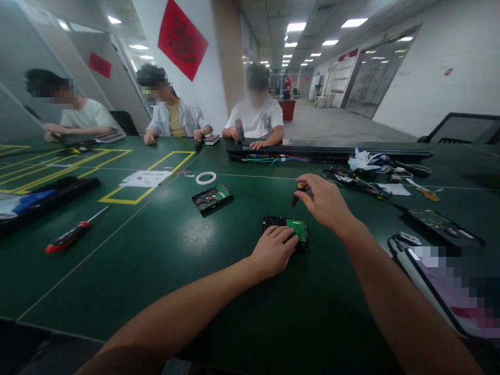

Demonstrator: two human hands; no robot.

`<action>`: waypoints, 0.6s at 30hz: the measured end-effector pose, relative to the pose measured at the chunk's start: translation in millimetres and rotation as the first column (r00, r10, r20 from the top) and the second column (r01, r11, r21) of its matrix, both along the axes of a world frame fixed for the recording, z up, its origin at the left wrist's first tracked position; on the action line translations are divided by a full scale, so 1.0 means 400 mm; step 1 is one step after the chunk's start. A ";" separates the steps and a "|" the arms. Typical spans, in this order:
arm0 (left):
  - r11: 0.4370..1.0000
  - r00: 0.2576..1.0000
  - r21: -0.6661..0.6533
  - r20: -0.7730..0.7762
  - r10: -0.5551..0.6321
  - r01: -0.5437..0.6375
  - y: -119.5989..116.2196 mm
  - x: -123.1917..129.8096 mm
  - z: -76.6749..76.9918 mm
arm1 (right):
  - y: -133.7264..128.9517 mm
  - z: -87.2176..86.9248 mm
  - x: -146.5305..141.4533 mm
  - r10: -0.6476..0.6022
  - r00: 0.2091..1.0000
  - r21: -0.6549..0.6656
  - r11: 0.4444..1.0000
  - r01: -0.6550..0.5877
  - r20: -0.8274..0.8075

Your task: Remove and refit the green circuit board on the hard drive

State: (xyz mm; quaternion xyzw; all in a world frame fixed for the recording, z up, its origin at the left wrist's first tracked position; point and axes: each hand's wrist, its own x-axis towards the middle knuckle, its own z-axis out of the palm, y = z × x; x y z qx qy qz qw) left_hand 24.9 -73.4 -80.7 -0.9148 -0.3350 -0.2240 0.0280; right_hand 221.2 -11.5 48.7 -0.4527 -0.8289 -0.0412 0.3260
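Observation:
A hard drive with a green circuit board facing up lies on the table in front of me. My left hand rests over its near left part, fingers across the top, holding it against the table and hiding much of it. Above the drive's far right side, my right hand grips a short screwdriver with a dark and yellow handle. The screwdriver points down, and whether its tip touches the drive I cannot tell. A second hard drive, also board side up, lies farther left.
A red-and-black screwdriver lies left, near a black tray. A white tape ring and paper sit beyond. At right are another drive, cables and a pixelated device. Three people sit opposite, one holding a power tool.

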 end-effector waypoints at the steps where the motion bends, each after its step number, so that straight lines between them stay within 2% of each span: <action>1: 1.000 1.000 -0.002 -0.002 0.002 -0.002 -0.001 0.001 0.001 | 0.002 -0.002 0.001 -0.001 1.000 0.006 1.000 0.001 0.010; 5: 1.000 1.000 -0.014 -0.005 0.012 -0.012 -0.002 0.002 0.004 | 0.003 -0.004 0.005 0.016 0.999 0.020 1.000 -0.016 0.042; 18: 0.999 1.000 -0.049 -0.005 0.009 -0.009 0.006 -0.002 0.003 | -0.010 0.010 -0.005 0.052 0.999 0.003 0.999 -0.052 0.000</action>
